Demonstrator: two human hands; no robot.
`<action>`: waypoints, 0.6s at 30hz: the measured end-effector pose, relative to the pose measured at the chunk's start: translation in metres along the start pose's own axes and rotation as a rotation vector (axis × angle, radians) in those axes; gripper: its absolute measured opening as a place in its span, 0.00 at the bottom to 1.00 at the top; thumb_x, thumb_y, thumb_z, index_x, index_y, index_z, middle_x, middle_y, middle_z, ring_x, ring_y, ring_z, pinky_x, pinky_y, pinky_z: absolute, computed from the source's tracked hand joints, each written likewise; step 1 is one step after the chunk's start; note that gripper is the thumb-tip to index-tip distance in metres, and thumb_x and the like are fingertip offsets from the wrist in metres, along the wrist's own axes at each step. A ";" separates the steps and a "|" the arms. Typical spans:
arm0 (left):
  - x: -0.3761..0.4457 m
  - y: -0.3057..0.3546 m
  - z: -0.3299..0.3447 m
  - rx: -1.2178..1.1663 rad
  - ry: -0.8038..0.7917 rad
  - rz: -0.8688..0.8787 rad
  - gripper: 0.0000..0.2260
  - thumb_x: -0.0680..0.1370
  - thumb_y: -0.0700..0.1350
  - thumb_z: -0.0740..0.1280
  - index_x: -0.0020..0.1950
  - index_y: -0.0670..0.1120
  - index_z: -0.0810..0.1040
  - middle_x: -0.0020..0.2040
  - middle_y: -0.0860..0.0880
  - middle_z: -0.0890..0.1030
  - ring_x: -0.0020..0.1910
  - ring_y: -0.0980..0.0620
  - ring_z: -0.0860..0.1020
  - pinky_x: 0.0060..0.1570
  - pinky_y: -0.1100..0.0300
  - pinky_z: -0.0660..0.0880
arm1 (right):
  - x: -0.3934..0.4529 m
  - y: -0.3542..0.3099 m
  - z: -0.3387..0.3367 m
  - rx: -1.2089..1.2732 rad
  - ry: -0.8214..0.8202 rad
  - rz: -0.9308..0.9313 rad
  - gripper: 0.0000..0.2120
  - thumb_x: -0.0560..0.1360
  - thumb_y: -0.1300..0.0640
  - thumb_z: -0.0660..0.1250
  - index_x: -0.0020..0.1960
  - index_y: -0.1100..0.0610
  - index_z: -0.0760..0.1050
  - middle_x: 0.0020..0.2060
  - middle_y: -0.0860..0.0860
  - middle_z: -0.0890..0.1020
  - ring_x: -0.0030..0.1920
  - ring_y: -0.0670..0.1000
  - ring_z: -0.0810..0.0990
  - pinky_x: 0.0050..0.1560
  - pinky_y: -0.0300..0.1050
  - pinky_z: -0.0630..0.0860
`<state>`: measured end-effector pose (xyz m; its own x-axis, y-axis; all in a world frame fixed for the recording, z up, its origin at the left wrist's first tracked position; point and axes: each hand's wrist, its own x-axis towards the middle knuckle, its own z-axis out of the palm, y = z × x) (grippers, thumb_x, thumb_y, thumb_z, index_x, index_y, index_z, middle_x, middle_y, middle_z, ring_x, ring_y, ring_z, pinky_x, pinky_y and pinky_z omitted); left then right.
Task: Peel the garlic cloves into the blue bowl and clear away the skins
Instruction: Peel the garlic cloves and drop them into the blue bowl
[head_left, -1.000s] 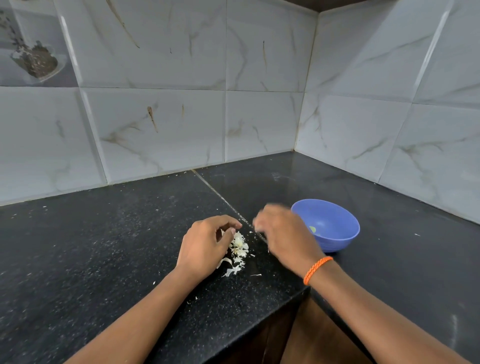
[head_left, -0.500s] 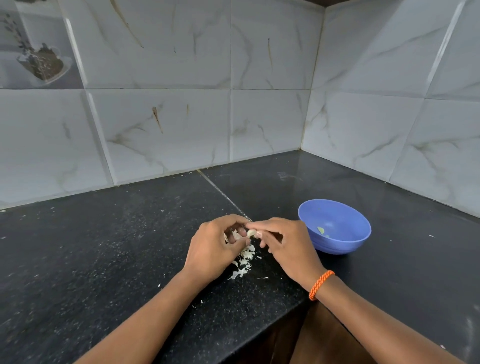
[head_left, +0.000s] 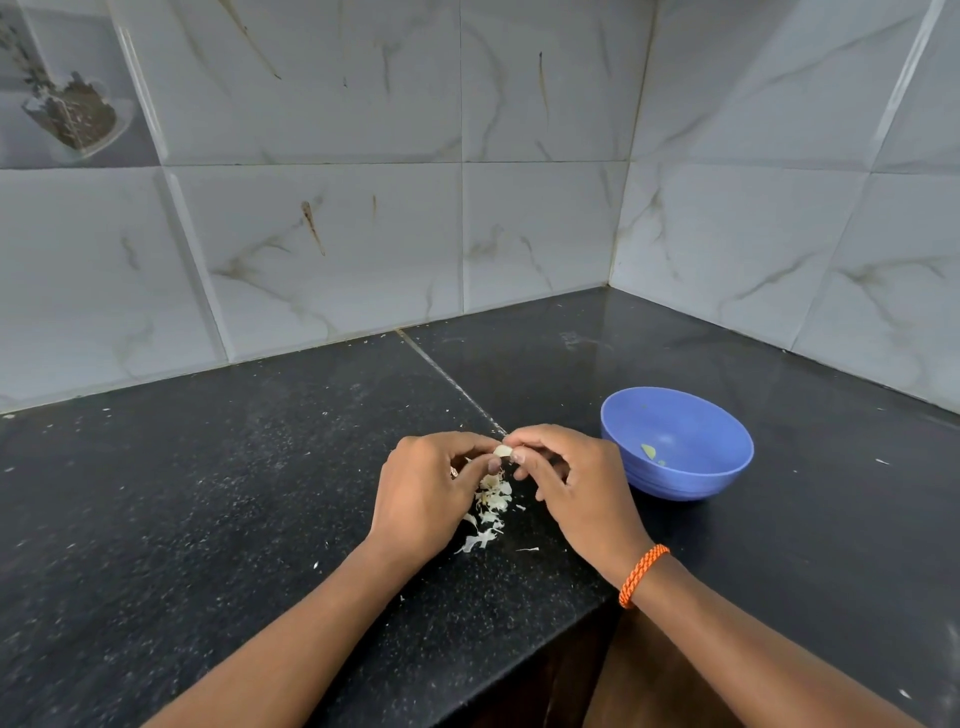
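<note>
Both pinching one garlic clove (head_left: 501, 450) between fingertips, left hand (head_left: 423, 496) steadying it and right hand (head_left: 569, 491) curled round the far end, probably so the nails can work the skin loose. Held right over the pile of skins (head_left: 488, 512) so scraps drop straight down, with the blue bowl (head_left: 675, 441) just beside the right hand for an easy drop. Counter edge (head_left: 519, 670) close under the wrists, so looks safer to sweep skins leftward, plenty of dark counter (head_left: 208, 493) out there.
</note>
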<state>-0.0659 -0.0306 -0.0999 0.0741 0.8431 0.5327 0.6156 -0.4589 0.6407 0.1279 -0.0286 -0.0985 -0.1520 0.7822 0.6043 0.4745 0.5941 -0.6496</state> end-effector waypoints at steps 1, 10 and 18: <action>-0.001 0.001 0.001 0.001 -0.001 0.004 0.06 0.82 0.48 0.75 0.51 0.59 0.90 0.43 0.66 0.87 0.44 0.61 0.85 0.44 0.56 0.81 | 0.000 0.001 0.001 0.004 0.006 -0.004 0.07 0.82 0.63 0.71 0.57 0.56 0.86 0.45 0.44 0.87 0.44 0.45 0.87 0.39 0.38 0.83; -0.002 -0.005 0.005 -0.006 -0.006 0.021 0.09 0.82 0.51 0.67 0.50 0.56 0.88 0.40 0.57 0.87 0.36 0.49 0.84 0.40 0.47 0.81 | 0.004 0.005 0.007 0.161 0.018 0.073 0.07 0.81 0.66 0.71 0.54 0.60 0.87 0.42 0.48 0.89 0.41 0.48 0.89 0.47 0.46 0.87; -0.003 -0.004 0.005 -0.027 -0.038 0.023 0.09 0.83 0.45 0.69 0.49 0.55 0.88 0.39 0.56 0.86 0.36 0.50 0.84 0.39 0.46 0.82 | 0.005 0.009 0.008 0.261 0.009 0.139 0.07 0.82 0.67 0.70 0.54 0.61 0.87 0.40 0.51 0.89 0.40 0.51 0.89 0.46 0.49 0.87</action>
<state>-0.0647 -0.0294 -0.1068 0.1180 0.8422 0.5261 0.5921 -0.4850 0.6436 0.1248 -0.0178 -0.1050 -0.0926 0.8583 0.5047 0.2512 0.5106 -0.8223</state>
